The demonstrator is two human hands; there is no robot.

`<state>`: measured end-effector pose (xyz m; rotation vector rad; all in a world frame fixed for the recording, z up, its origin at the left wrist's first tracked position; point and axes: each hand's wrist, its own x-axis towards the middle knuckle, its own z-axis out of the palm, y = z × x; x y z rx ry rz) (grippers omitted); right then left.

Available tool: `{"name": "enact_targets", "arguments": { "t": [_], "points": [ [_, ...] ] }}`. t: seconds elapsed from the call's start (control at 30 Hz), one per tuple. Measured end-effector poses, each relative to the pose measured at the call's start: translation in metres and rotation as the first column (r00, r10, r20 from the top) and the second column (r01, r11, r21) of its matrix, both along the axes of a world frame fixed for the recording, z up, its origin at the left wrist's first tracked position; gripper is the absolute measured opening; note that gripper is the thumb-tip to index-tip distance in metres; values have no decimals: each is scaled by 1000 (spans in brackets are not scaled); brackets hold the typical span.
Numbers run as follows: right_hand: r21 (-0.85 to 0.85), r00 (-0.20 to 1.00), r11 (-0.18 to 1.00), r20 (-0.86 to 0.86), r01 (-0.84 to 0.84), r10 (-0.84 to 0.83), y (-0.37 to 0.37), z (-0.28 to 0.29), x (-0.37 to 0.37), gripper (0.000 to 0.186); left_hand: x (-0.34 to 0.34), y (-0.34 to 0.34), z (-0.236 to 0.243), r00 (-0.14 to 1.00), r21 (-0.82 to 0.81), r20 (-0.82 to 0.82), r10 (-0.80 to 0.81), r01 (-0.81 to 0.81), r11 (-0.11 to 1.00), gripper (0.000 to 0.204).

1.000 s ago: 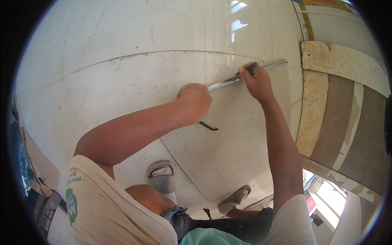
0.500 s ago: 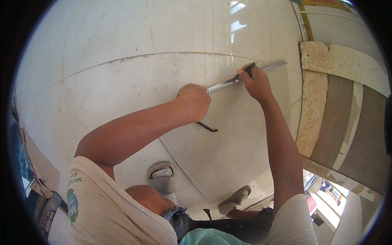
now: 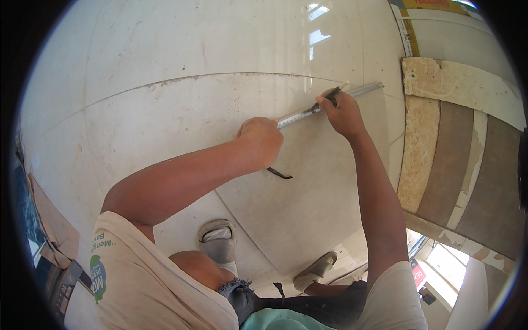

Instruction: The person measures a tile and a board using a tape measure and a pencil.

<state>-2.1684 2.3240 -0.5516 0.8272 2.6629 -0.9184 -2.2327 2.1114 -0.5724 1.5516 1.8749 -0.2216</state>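
Observation:
A beige-grey tile (image 3: pixel 308 187) lies on the floor in front of me. The metal blade of a tape measure (image 3: pixel 294 118) stretches along its far edge, slanting up to the right. My left hand (image 3: pixel 261 140) is closed around the near end of the tape measure and hides its case; a black strap (image 3: pixel 279 174) pokes out below the hand. Farther along the blade, my right hand (image 3: pixel 342 110) pinches a dark pen (image 3: pixel 331 93) with a pale upper end. The pen's lower tip is at the blade, but whether it touches the tile I cannot tell.
Large glossy pale tiles (image 3: pixel 192 44) cover the floor. On the right lie brown and worn cream boards (image 3: pixel 445 159), with a flat carton (image 3: pixel 408 36) beyond. My slippered feet (image 3: pixel 217 242) are close to the tile's near edges. Boxes (image 3: pixel 69 286) stand at lower left.
Both hands stay almost in place on the tape measure and pen. The right hand and pen shift very slightly, and a small coloured shape in the bright opening at lower right is gone.

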Motion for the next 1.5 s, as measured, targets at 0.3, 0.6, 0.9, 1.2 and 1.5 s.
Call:
{"name": "enact_targets", "arguments": {
  "t": [0.3,0.6,0.9,1.2,1.5],
  "points": [
    [-29,1000,1000,-25,-8,7,4,-4,3,29,-2,1,3,1000,-26,27,-7,7,1000,74],
    [-34,1000,999,-5,-8,8,4,-1,2,27,-5,2,12,993,-89,101,63,-54,995,67],
    [-40,1000,999,-13,-11,11,6,-3,4,25,-5,3,12,993,-89,105,63,-53,995,67],
    [-95,999,995,-50,1,-6,7,-5,5,24,-5,3,10,990,-94,114,82,-71,993,67],
    [-106,997,994,-78,17,-26,8,-3,9,23,-4,5,8,993,-65,95,74,-68,996,69]
  ]
}}
